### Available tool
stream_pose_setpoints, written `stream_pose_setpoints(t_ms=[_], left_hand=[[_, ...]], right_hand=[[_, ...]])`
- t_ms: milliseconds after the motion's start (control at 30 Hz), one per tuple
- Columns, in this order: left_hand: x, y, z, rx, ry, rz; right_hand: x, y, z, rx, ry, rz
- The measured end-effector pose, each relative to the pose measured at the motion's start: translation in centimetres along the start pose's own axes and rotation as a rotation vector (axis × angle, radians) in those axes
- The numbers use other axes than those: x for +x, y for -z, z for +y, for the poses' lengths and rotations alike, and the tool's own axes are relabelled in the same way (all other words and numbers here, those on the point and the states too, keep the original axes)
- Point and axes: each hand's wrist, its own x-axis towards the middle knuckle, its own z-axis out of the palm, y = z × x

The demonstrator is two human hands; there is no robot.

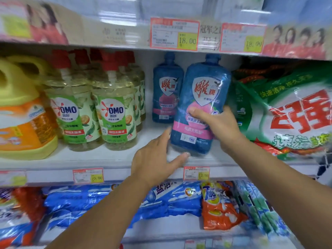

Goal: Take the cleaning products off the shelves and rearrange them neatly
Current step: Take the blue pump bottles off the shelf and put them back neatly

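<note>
My right hand (218, 125) grips a blue detergent bottle (201, 97) with a pink label around its middle, holding it tilted over the front of the white middle shelf (115, 159). The fingers of my left hand (158, 159) lie straight against the bottle's lower left side, and the thumb reaches under its base. A second, identical blue bottle (166, 88) stands upright farther back on the same shelf. To the left stand several OMO bottles (115, 115) with green labels and red caps.
A yellow and orange jug (23, 114) fills the shelf's left end. A large green and white powder bag (291, 108) leans at the right, close to the held bottle. Below lie blue bags (125, 196) and an orange Tide bag (219, 207). Price tags line the shelf edges.
</note>
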Motion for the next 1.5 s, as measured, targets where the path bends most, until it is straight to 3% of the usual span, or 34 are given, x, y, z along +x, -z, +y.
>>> stream_pose_setpoints(t_ms=[167,233,300,367,467,633,767,833,933,1033,1100,1200,1367,1433,1500], left_hand=[[-3.9,2.5,2.8,-0.929,0.193,0.074],[-5.6,3.6,2.3,-1.173,0.288,-0.031],[-7.6,4.6,1.2,-1.274,0.321,-0.231],[-10.1,4.7,0.6,-1.247,0.314,-0.295],[-12.7,4.5,0.9,-1.158,0.279,-0.150],[-14.4,4.3,2.0,-0.899,0.104,0.086],[-15.9,3.2,2.6,-0.557,0.166,0.111],[-15.7,3.7,2.0,-0.516,0.175,0.028],[-14.6,5.1,0.0,-0.728,0.203,-0.254],[-14.3,5.5,-1.0,-0.942,0.218,-0.532],[-14.6,5.5,-0.6,-1.090,0.212,-0.595],[-14.8,5.3,0.7,-1.085,0.223,-0.425],[-14.1,3.8,3.8,-0.746,0.154,0.129],[-14.0,3.7,4.5,-0.653,0.165,0.140],[-13.7,4.2,4.0,-0.645,0.190,-0.003]], right_hand=[[-6.5,-0.2,-3.6,-0.019,-0.101,-0.206],[-9.3,-0.3,-3.6,-0.011,-0.141,-0.269],[-12.1,-0.5,-2.4,0.005,-0.153,-0.321],[-14.8,-0.6,-1.3,0.005,-0.174,-0.394],[-16.3,0.0,-0.9,-0.008,-0.155,-0.478],[-16.2,0.4,-2.4,0.074,-0.016,-0.217],[-16.8,-0.9,-1.9,0.145,0.063,-0.076],[-17.0,-0.7,-1.8,0.188,0.086,-0.064],[-17.2,0.1,-1.7,0.221,0.141,-0.146],[-17.3,0.2,-1.5,0.308,0.073,-0.243],[-17.3,0.2,-1.3,0.331,0.018,-0.317],[-17.2,0.8,-2.1,0.227,0.019,-0.346],[-17.2,0.4,-3.2,0.128,0.086,-0.117],[-17.5,0.0,-3.1,0.144,0.139,-0.028],[-17.6,0.1,-3.1,0.155,0.171,0.011]])
